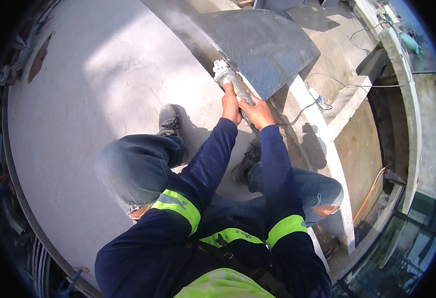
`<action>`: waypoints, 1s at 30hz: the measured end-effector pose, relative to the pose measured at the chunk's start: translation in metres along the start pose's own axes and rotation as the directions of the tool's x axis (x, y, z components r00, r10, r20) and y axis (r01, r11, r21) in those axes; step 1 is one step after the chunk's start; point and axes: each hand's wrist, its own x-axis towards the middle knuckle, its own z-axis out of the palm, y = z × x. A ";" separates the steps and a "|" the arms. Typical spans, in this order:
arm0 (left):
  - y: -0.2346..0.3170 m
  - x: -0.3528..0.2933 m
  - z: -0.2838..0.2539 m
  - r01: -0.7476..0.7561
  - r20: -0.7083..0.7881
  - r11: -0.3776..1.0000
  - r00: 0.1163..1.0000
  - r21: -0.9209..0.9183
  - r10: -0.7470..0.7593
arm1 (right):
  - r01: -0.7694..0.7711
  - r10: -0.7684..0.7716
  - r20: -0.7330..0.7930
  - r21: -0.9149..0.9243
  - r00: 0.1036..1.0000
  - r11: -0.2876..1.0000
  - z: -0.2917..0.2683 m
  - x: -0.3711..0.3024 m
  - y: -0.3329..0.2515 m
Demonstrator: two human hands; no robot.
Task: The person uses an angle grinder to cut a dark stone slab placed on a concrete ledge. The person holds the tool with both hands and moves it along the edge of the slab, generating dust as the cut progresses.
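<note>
to the left of both hands we see a broad pale concrete slab (61, 144), part sunlit, reaching back under the feet. just beyond the hands, toward the upper right, lies a dark grey curved panel (265, 47), its near edge close to the fingers. to the right of the right hand a pale concrete rib (333, 161) runs back toward us. ahead of the left hand we see a whitish dust cloud (185, 25) along the panel's edge.

in the hands is a dust-coated angle grinder (241, 88), its head pointing forward and left beside that edge; whether its disc touches we cannot tell. the left hand (232, 105) is closed around the tool nearer its head, thumb along the top; the right hand (259, 113) grips the body just beside it.

left of the left hand we find one dusty shoe (168, 119). from below the right hand a power cord (297, 117) curves rightward to a small pale connector (319, 100).
</note>
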 end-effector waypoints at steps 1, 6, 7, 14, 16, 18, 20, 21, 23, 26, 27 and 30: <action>0.000 0.002 0.001 -0.006 -0.003 1.000 1.000 -0.005 0.006 | -0.004 0.004 0.004 0.009 1.000 1.000 0.001 0.002 0.000; 0.001 0.012 -0.004 -0.006 0.026 1.000 1.000 -0.005 0.006 | -0.048 0.050 -0.039 0.048 0.998 0.998 0.009 0.013 0.003; 0.000 0.014 -0.006 -0.005 0.020 1.000 1.000 -0.008 0.005 | -0.051 0.051 -0.011 0.055 0.999 0.997 0.009 0.016 0.003; 0.003 0.023 -0.006 -0.008 0.012 1.000 1.000 -0.025 0.009 | -0.010 0.011 -0.010 0.083 1.000 0.997 0.012 0.022 0.002; 0.004 0.021 -0.005 -0.010 0.007 1.000 1.000 -0.012 0.010 | -0.029 0.032 -0.040 0.051 0.999 0.998 0.014 0.023 0.001; 0.006 0.020 -0.004 -0.007 0.017 1.000 1.000 -0.014 0.007 | -0.015 0.016 -0.020 0.058 1.000 0.998 0.012 0.021 0.000; 0.006 0.018 -0.004 0.011 0.004 1.000 1.000 -0.016 -0.011 | -0.015 0.016 -0.040 0.037 0.999 0.999 0.012 0.019 0.000; 0.006 0.017 -0.004 -0.004 0.017 1.000 1.000 -0.014 0.004 | -0.006 0.007 -0.024 0.042 1.000 0.999 0.011 0.018 0.000; 0.003 0.014 -0.003 0.000 0.000 1.000 1.000 -0.007 0.000 | -0.020 0.020 -0.003 0.045 1.000 0.999 0.008 0.014 0.002; 0.000 0.009 -0.004 -0.012 0.012 1.000 1.000 -0.017 0.012 | -0.015 0.016 -0.009 0.066 1.000 0.998 0.007 0.008 0.004; -0.001 0.007 -0.004 -0.008 0.013 1.000 1.000 -0.014 0.009 | -0.004 0.005 -0.011 0.062 1.000 0.998 0.006 0.006 0.005; -0.003 0.005 -0.004 -0.006 0.024 1.000 1.000 -0.008 0.006 | -0.003 0.004 -0.013 0.052 1.000 0.999 0.005 0.004 0.004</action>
